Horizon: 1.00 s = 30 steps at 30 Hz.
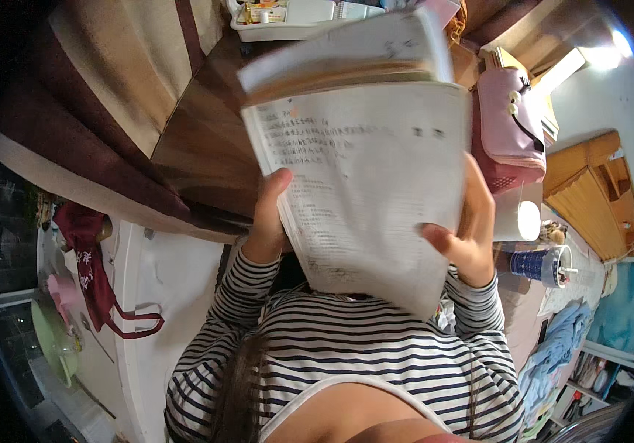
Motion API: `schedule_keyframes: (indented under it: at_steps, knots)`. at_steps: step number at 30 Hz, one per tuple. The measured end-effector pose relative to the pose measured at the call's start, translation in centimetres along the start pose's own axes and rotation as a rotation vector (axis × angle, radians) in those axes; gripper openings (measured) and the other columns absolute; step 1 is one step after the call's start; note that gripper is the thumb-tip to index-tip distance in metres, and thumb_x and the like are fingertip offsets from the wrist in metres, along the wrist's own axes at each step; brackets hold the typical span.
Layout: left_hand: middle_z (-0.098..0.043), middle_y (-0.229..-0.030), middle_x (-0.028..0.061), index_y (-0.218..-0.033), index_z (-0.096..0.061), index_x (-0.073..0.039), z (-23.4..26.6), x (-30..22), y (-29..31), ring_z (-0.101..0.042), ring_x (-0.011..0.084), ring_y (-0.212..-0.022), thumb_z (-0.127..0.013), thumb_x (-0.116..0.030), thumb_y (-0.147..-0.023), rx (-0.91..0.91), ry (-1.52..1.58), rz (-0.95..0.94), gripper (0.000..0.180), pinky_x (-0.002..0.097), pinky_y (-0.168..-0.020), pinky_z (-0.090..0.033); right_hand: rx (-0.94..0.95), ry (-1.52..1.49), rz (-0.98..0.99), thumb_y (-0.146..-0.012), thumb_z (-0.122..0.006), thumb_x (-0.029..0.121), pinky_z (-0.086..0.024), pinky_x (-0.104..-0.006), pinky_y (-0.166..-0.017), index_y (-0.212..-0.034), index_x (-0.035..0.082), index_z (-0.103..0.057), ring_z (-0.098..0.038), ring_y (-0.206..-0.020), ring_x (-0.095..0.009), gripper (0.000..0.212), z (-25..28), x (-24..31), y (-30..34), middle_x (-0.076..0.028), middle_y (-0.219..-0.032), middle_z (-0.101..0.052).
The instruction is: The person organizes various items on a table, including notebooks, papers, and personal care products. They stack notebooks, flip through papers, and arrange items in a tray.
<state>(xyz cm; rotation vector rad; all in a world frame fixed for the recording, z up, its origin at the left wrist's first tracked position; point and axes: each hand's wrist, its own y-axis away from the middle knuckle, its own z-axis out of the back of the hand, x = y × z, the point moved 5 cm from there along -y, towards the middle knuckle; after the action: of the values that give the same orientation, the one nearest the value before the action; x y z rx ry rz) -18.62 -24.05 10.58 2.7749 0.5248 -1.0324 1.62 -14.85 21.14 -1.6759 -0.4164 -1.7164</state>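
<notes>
A thick stack of papers (376, 192), with print and handwriting on its top sheet, is held up in front of my chest. My left hand (267, 218) grips its left edge, the thumb lying along the side. On the right, my right hand (468, 232) clasps the other edge with its thumb over the front page and the fingers behind. Beyond the top edge, further sheets (346, 55) fan out, blurred by motion. Whether these belong to the same stack I cannot tell.
Behind the papers is a dark brown table (206, 133) with a white tray (280, 29) of small items. To the right stand a pink bag (510, 118), a white roll (529, 221) and a blue cup (531, 264). Curtains (110, 96) hang left, above a dark red bag (92, 273).
</notes>
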Motion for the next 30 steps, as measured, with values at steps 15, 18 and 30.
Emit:
schedule_keyframes:
  at_steps: [15, 18, 30]
  knots:
    - [-0.036, -0.132, 0.0178, -0.140, -0.001, 0.000, 3.0, -1.8, 0.6, -0.038, 0.0255, -0.123, -0.082, -0.025, -0.064, 0.387, -1.098, -0.411, 0.114, 0.0379, -0.103, -0.035, 0.150, -0.012, 0.131, -0.051, -0.087, 0.043, -0.039, -0.0381, -0.098, -0.129, -0.004, -0.045, -0.051, -0.115, -0.026, 0.100, 5.9, -12.4, 0.9, -0.013, -0.125, -0.054]
    - [-0.040, -0.130, 0.0167, -0.139, -0.016, 0.001, 3.4, -1.2, 1.6, -0.038, 0.0256, -0.123, -0.082, -0.032, -0.067, 0.319, -0.820, -0.419, 0.103, 0.0376, -0.103, -0.034, 0.177, 0.018, 0.137, -0.051, -0.089, 0.046, -0.039, -0.0391, -0.098, -0.128, -0.003, -0.046, -0.051, -0.115, -0.026, 0.101, 5.3, -13.2, 2.4, -0.012, -0.125, -0.055]
    - [-0.043, -0.130, 0.0164, -0.136, -0.027, 0.002, 4.6, 0.1, 3.9, -0.041, 0.0267, -0.121, -0.076, -0.032, -0.073, 0.285, -0.781, -0.450, 0.086, 0.0377, -0.102, -0.035, 0.102, -0.005, 0.169, -0.058, -0.088, 0.037, -0.039, -0.0391, -0.098, -0.130, -0.002, -0.045, -0.051, -0.114, -0.025, 0.093, 3.4, -14.2, 3.0, -0.013, -0.123, -0.055]
